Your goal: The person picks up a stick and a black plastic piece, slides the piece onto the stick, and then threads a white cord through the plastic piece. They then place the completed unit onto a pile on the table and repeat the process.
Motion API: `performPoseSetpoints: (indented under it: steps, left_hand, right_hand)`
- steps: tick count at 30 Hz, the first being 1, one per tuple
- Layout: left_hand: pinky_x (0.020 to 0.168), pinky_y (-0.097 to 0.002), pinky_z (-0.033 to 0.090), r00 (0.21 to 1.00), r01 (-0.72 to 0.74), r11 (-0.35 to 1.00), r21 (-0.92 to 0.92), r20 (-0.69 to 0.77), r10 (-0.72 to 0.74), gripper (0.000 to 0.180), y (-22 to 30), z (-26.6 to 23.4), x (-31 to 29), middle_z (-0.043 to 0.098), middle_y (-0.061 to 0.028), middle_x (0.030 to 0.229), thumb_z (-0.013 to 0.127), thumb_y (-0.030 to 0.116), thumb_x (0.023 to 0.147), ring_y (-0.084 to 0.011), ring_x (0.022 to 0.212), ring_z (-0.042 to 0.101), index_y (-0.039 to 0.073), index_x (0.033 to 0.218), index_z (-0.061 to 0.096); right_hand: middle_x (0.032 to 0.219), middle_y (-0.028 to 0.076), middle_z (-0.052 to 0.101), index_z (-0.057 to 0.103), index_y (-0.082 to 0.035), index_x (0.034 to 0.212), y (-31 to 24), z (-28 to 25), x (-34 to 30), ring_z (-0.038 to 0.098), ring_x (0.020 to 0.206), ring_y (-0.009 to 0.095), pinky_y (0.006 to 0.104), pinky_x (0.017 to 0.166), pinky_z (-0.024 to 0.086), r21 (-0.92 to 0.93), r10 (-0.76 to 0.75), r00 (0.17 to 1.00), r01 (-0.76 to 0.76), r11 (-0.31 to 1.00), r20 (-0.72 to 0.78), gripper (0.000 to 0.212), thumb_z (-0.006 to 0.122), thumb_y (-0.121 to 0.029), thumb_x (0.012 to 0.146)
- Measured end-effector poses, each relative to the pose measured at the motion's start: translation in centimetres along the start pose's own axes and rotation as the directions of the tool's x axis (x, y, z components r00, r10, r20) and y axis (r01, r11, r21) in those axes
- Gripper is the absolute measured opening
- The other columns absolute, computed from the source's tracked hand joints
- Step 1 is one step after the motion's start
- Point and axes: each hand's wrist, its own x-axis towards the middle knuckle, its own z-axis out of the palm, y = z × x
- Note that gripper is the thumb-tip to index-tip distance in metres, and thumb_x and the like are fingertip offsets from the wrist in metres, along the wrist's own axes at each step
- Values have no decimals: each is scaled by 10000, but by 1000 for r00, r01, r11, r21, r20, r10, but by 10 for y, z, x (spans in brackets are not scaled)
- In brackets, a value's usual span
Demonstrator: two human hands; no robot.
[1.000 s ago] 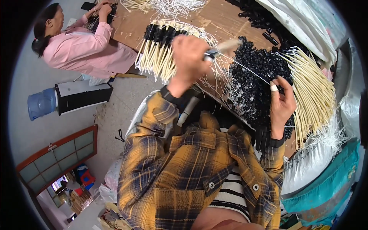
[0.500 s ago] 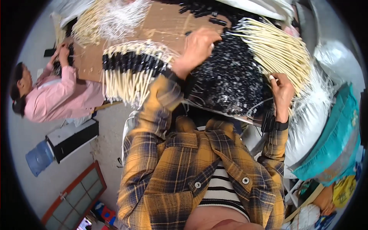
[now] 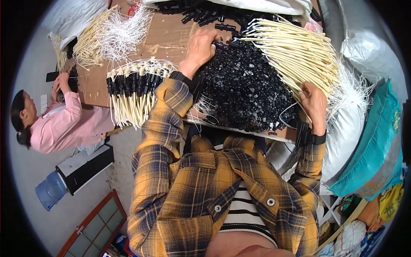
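My left hand [image 3: 200, 48] rests at the far left edge of a heap of small shiny black pieces [image 3: 246, 85], its fingers curled down beside a dark tubular piece [image 3: 220, 45]. What those fingertips hold, if anything, is hidden. To the right of the heap, my right hand [image 3: 314, 103] is closed on a thin cream tube. A white wire [image 3: 281, 114] loops out from that hand over the black pieces. Many more cream tubes [image 3: 299, 55] with white wire ends lie in a bundle just beyond it.
Left on the brown table [image 3: 165, 43] lies a row of cream tubes fitted with black sleeves [image 3: 132, 88]. Black tubular fittings [image 3: 224, 27] lie at the back by a white sack. A person in pink [image 3: 55, 122] works at the left. White and teal sacks [image 3: 368, 150] stand right.
My left hand has moved left and slightly up, off the top of the black heap to its far left edge. My right hand stays nearly in place beside the cream tubes.
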Motion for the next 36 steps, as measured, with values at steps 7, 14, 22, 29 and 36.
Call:
performPoseSetpoints:
  steps: [7, 14, 22, 29, 36]
  left_hand:
    - [929, -439, 457, 999, -26, 999, -24, 24, 27, 306, -15, 17, -1, 674, -130, 1011, 696, 83, 760, -312, 1008, 578, 116, 1064, 716]
    - [900, -353, 470, 999, 54, 942, -330, 22, -50, 363, 18, -12, -15, 673, -70, 1048, 710, 56, 780, -242, 999, 609, 109, 1138, 685]
    - [857, -337, 455, 956, 208, 777, -594, 290, -34, 259, 48, -36, -38, 631, -57, 1006, 586, 25, 793, -224, 974, 590, 84, 1044, 609]
    - [851, -386, 432, 949, -307, 900, -309, -30, 313, 216, 48, -20, -66, 584, -74, 844, 507, -57, 794, -263, 936, 542, 75, 903, 640]
    - [395, -240, 402, 886, -454, 876, 160, -19, 463, 169, 113, -37, -82, 515, 31, 714, 599, 177, 868, -120, 535, 549, 241, 1016, 650]
  right_hand:
    - [899, 131, 660, 662, -55, 1006, -30, -8, 2, 649, 740, 286, 349, 658, 495, 98, -287, 944, 306, 947, -165, 170, 650, -58, 836]
    - [643, 104, 604, 682, -57, 1042, -80, 5, -2, 553, 542, 175, 285, 538, 438, 358, -154, 981, 186, 915, -116, 173, 644, -142, 896]
    - [685, 99, 632, 702, -49, 1018, -86, 27, -6, 596, 564, 228, 303, 532, 449, 248, -335, 923, 376, 893, -191, 165, 663, -103, 867]
    - [740, 82, 670, 657, -136, 1184, -104, 20, -14, 627, 588, 244, 357, 537, 475, -93, -426, 899, 418, 904, -103, 456, 733, -53, 743]
    - [1037, 119, 691, 661, -38, 955, -109, 41, -5, 659, 801, 198, 282, 695, 494, 366, -318, 947, 309, 878, -38, 187, 697, -40, 772]
